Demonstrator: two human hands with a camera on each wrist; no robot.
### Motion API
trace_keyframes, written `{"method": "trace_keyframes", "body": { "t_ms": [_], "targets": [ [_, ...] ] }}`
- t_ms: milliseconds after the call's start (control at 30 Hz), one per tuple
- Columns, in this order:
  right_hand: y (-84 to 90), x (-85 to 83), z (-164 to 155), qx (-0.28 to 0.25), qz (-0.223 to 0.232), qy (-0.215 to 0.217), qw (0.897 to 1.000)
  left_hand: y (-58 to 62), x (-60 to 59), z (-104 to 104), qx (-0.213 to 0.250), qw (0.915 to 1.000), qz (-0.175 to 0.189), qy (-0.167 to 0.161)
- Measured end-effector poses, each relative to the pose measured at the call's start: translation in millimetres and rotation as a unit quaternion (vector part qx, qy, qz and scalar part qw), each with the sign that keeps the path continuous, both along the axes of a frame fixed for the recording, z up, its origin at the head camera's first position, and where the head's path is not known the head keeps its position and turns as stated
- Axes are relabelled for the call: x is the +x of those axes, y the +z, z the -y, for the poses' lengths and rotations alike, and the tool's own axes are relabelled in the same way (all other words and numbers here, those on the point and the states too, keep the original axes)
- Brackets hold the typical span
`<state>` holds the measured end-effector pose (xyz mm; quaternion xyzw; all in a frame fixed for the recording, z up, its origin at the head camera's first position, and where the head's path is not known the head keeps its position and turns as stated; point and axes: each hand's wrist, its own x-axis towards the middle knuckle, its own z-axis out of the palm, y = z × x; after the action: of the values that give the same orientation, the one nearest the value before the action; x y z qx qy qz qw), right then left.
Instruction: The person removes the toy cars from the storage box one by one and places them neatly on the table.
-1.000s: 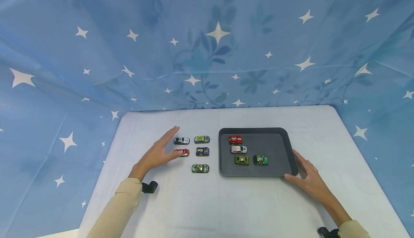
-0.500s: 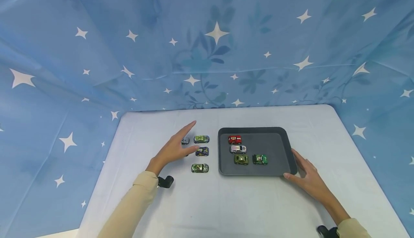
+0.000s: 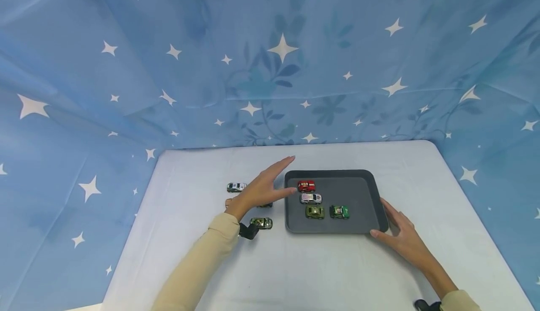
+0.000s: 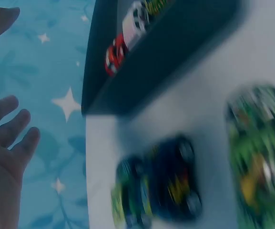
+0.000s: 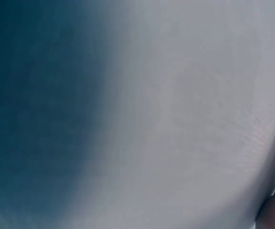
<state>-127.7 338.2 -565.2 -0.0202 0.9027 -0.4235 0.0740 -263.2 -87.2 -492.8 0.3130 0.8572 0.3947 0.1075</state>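
My left hand (image 3: 263, 190) hovers beside the left rim of a dark grey tray (image 3: 350, 186), fingers stretched out and nothing in its grasp. Inside the tray stand a red toy car (image 3: 306, 186), a white toy car (image 3: 311, 199), an olive toy car (image 3: 314, 212) and a green toy car (image 3: 339, 212). With thumb and fingers spread, my right hand (image 3: 402, 239) rests at the tray's near right corner. Under the left arm lie a camouflage toy car (image 3: 263, 223) and a dark blue toy car (image 4: 170, 181), partly covered in the head view.
A silver toy car (image 3: 236, 187) stands on the white table (image 3: 270, 273), left of the left hand. Another car there is mostly hidden by the wrist. Behind the table hangs a blue curtain (image 3: 190, 86) with stars. The right wrist view is mostly blurred.
The left hand has swept right across the loose cars to the tray's left side, its fingers still extended. The right hand and the tray's cars have stayed put.
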Motion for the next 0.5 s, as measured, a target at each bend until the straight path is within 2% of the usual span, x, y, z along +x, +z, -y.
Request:
{"method": "trace_keyframes", "body": {
  "t_ms": [200, 333, 500],
  "targets": [
    [0.2, 1.3, -0.2, 0.006, 0.003, -0.002, 1.000, 4.4, -3.0, -37.1, 0.009, 0.9994, -0.002, -0.035],
    [0.6, 0.8, 0.2, 0.015, 0.003, -0.004, 1.000, 1.1, -2.9, -60.0, 0.009, 0.9977, -0.014, -0.066],
    [-0.2, 1.0, 0.0, 0.016, 0.004, -0.004, 1.000, -1.0, -3.8, -84.1, 0.002, 0.9954, -0.011, -0.095]
  ]
}}
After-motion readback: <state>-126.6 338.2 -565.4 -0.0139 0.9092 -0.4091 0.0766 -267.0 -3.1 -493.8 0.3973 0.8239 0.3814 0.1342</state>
